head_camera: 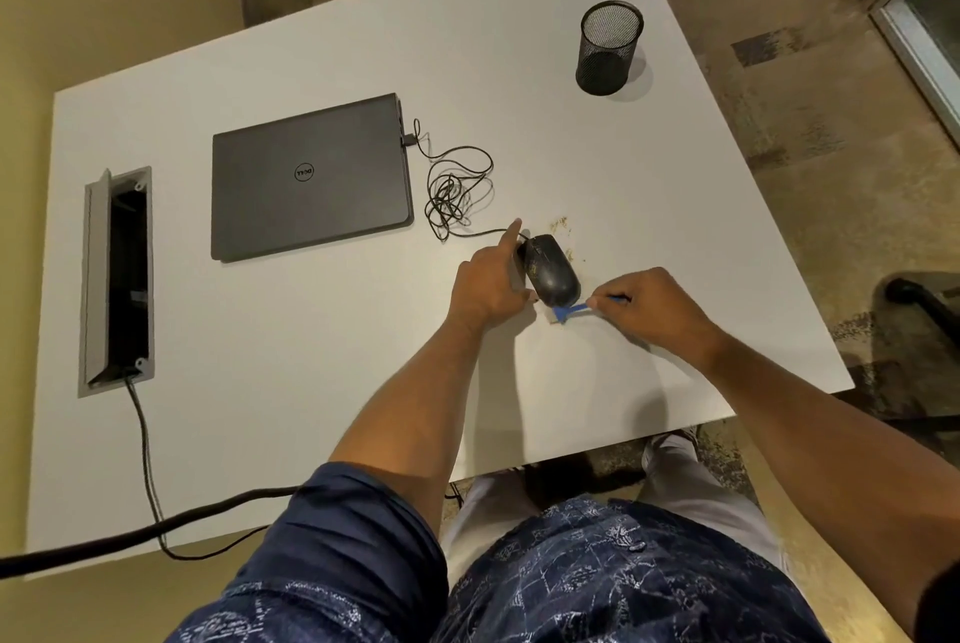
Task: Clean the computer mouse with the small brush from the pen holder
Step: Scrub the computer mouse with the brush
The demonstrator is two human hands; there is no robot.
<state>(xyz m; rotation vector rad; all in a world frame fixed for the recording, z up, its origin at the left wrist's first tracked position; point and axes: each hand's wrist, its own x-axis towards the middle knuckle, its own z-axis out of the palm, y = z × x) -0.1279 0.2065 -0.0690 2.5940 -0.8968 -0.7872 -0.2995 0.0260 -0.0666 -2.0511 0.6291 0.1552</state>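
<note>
A dark blue patterned shirt with rolled sleeves (571, 575) is seen nearest the camera, and both bare forearms are extended from it over the white rectangular table (291, 341).

The left hand (485, 286) is placed knuckles-up against the left side of the black corded computer mouse (550, 270). The mouse is gripped along its flank by curled fingers, while the index finger is stretched forward past the mouse's front end. The mouse is tipped onto its left edge, so that its upper shell is turned toward the right hand. Its long axis is run from near to far, with the cord end pointed away from the person.

The right hand (654, 304) is held just right of the mouse, palm down, wrist low to the table. The small blue-handled brush (576, 308) is pinched between thumb and fingertips. The brush is laid nearly horizontal, its long axis across the table, with the head pointed left and set at the near end of the mouse. Contact between bristles and shell cannot be confirmed.

Small yellowish crumbs (561, 226) are scattered just beyond the mouse. The black coiled cable (452, 190) is located ahead of the left hand and is plugged into the closed dark grey laptop (306, 179). The black mesh cylindrical pen holder (608, 49) is stood well beyond the right hand.
</note>
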